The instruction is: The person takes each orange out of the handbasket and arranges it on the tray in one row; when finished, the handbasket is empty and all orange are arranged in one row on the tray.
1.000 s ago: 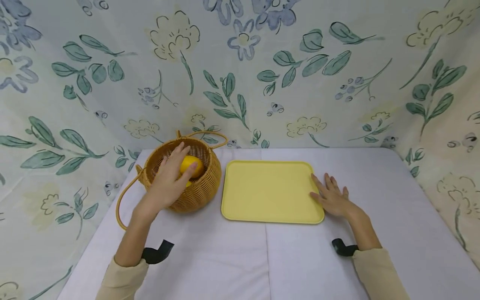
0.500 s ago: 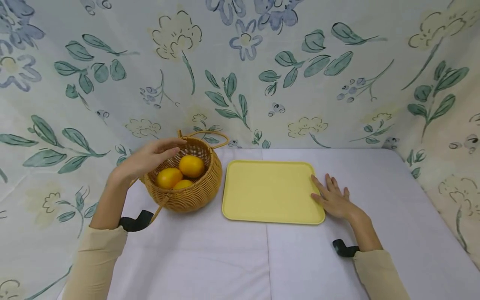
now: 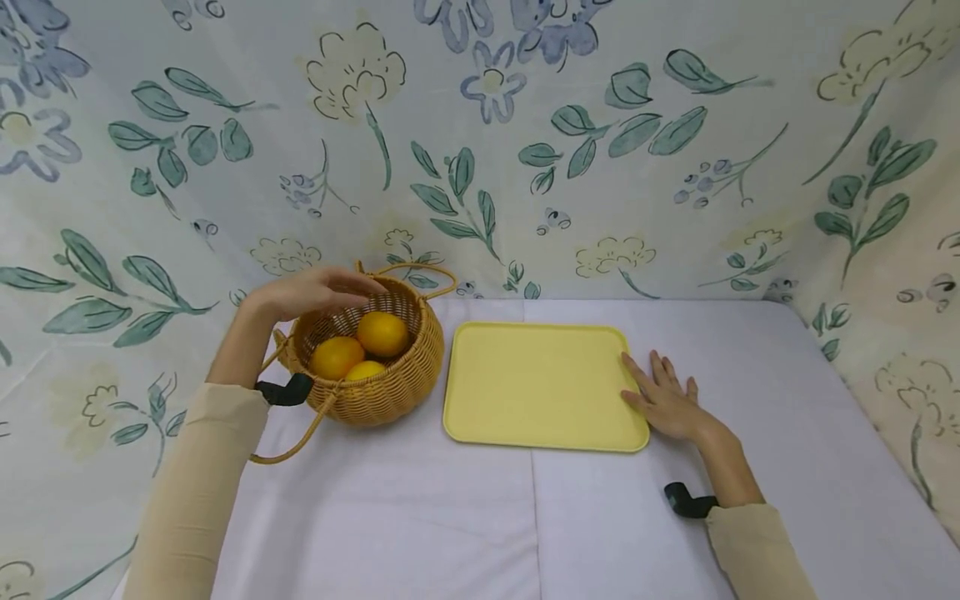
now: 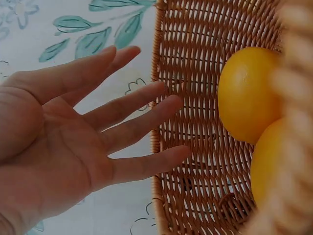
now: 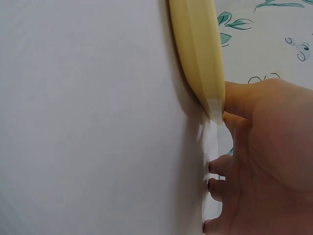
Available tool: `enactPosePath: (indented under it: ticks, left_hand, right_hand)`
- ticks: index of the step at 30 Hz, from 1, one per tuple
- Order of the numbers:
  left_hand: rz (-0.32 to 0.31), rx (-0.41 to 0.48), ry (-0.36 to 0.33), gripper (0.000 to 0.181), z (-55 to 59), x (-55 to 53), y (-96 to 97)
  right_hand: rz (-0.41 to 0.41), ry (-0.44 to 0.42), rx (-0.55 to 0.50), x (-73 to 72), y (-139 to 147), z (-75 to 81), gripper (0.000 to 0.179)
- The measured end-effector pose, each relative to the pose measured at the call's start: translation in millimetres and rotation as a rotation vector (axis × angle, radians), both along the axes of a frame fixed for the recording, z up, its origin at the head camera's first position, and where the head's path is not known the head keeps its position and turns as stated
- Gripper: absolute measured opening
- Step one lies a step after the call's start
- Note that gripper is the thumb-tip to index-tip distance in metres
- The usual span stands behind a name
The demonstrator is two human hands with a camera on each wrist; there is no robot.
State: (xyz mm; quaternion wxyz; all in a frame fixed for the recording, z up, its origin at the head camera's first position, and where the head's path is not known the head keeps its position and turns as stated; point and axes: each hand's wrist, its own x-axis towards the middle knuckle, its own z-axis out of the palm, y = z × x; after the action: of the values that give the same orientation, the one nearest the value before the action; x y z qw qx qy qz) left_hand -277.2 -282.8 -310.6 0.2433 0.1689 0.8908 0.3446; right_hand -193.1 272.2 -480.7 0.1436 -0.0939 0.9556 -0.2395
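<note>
The left hand (image 3: 318, 293) hangs over the back left part of the mouth of a wicker basket (image 3: 405, 383), palm down, its grip released and fingers spread apart; in the left wrist view the fingertips overlap the rim, though whether they touch the wicker cannot be told. The basket stands near the far left corner of the surface (image 3: 420, 517), which is covered in white cloth. Inside it lie three yellow-orange fruits: one toward the right (image 3: 383, 334), one toward the left (image 3: 337, 358), and a third, partly hidden by the near rim (image 3: 365, 371). One basket handle (image 3: 318, 417) loops down toward the left edge of the surface, while the other handle (image 3: 450, 277) sticks out on the far side. Right of the basket and just apart from it, a pale yellow tray (image 3: 546, 387) lies flat near the middle of the far edge. The right hand (image 3: 666, 402) is at the tray's right edge, its grip likewise released, with fingers extended; thumb and forefinger reach the tray's rim, and the remaining fingers rest on the surface. A floral cloth (image 3: 525, 200) hangs behind the far edge. Each wrist wears a black band, beside beige sleeves (image 3: 187, 483).
</note>
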Motion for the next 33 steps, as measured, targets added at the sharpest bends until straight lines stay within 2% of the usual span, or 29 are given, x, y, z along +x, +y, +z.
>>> enactPosePath:
  ticks: [5,9,14,21,23,28,33]
  left_hand:
    - [-0.044,-0.054,-0.117,0.041,-2.9,-19.2,8.3]
    - [-0.078,-0.076,-0.185,0.044,-5.9,-29.4,14.0]
    - [-0.106,-0.111,-0.234,0.045,-12.7,-39.4,15.1]
    - [-0.114,-0.16,-0.284,0.04,-25.4,-49.9,12.8]
    - [-0.126,-0.168,-0.29,0.038,-29.5,-52.8,13.1]
    - [-0.179,-0.182,-0.234,0.034,-41.1,-60.2,14.8]
    - [-0.201,-0.137,-0.206,0.038,-48.7,-64.3,15.1]
  right_hand:
    - [-0.003,-0.005,-0.001,0.4,0,-1.8,0.072]
    - [-0.006,-0.012,-0.002,0.1,0,-1.6,0.072]
    - [-0.006,-0.01,0.002,-0.7,0,-1.9,0.072]
    - [-0.005,-0.004,-0.005,-1.0,0,-0.7,0.072]
    - [-0.005,-0.002,-0.006,-0.8,0,-0.8,0.072]
    - [-0.004,-0.001,-0.004,-0.1,0,-2.0,0.071]
    - [-0.005,0.002,-0.004,0.5,1,-2.2,0.071]
